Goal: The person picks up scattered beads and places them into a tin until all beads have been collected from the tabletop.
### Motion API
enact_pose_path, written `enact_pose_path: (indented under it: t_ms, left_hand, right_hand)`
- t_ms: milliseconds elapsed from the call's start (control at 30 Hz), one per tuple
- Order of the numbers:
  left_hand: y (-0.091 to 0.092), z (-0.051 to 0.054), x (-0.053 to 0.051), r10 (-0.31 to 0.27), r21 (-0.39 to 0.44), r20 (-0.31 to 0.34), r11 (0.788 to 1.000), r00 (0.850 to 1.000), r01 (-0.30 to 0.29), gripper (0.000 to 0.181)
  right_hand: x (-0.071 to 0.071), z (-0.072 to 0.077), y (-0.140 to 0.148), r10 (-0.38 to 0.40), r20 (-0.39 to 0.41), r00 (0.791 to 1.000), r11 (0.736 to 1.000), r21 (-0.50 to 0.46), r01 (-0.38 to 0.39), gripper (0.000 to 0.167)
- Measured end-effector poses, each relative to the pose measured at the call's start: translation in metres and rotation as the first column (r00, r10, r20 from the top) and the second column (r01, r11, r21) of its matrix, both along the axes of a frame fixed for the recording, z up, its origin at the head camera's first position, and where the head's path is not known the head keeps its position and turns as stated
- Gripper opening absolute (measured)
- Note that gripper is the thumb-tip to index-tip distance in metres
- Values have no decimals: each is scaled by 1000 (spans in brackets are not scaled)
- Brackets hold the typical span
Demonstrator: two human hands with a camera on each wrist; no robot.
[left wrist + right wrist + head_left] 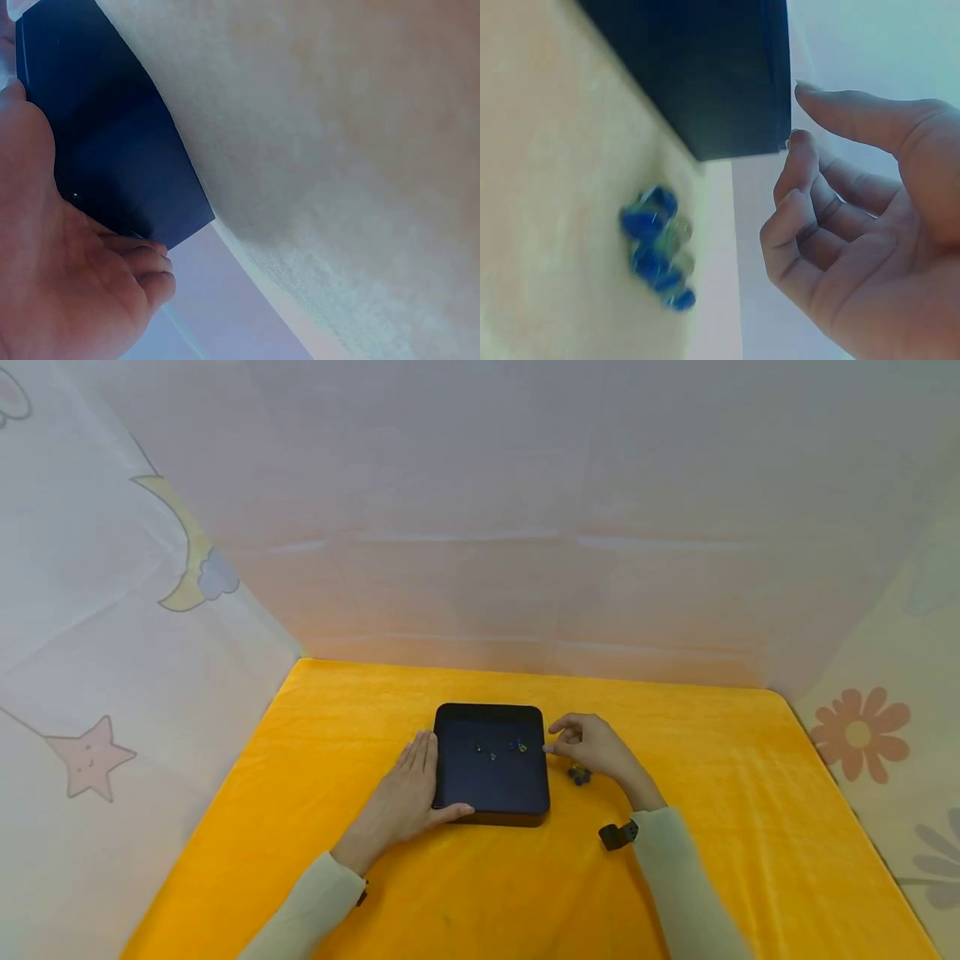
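Note:
A black square tray (491, 785) lies on the yellow cloth, with a few small glass marbles (522, 747) in it, some dark or clear and one yellowish. Along the tray's left side rest the straight fingers of my left hand (397, 802), its thumb lying at the front rim. My right hand (596, 746) is at the tray's right edge; in the right wrist view its thumb and forefinger are apart, and I see nothing between them. Below that hand, a small cluster of blue and yellow-green marbles (656, 247) sits on the cloth beside the tray.
The yellow cloth (360, 710) spreads around the tray on all sides. Pale printed fabric walls (480, 585) rise at the back, left and right. A black wrist camera (618, 837) is strapped at the right cuff.

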State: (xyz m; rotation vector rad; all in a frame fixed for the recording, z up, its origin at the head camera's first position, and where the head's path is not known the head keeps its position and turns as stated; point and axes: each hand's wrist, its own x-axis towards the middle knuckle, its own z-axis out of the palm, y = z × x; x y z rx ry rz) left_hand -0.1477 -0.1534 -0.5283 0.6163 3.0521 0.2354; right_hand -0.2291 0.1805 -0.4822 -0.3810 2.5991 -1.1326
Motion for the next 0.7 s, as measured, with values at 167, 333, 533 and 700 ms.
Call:
enact_pose_path:
  t_ms: [167, 333, 533, 700]
  left_hand:
    - [0, 1, 0, 4, 14, 12, 1000, 1000, -4, 125]
    - [0, 2, 0, 10, 21, 14, 1000, 1000, -10, 124]
    - [0, 2, 1, 6, 29, 30, 1000, 1000, -7, 125]
    - [0, 0, 0, 5, 24, 24, 1000, 1000, -6, 125]
  right_hand:
    - [8, -3, 15, -14, 11, 1000, 1000, 26, 14, 37]
    - [16, -8, 27, -18, 25, 1000, 999, 31, 17, 33]
    - [27, -17, 39, -12, 39, 999, 999, 50, 10, 19]
    - [33, -23, 46, -35, 33, 999, 998, 60, 33, 20]
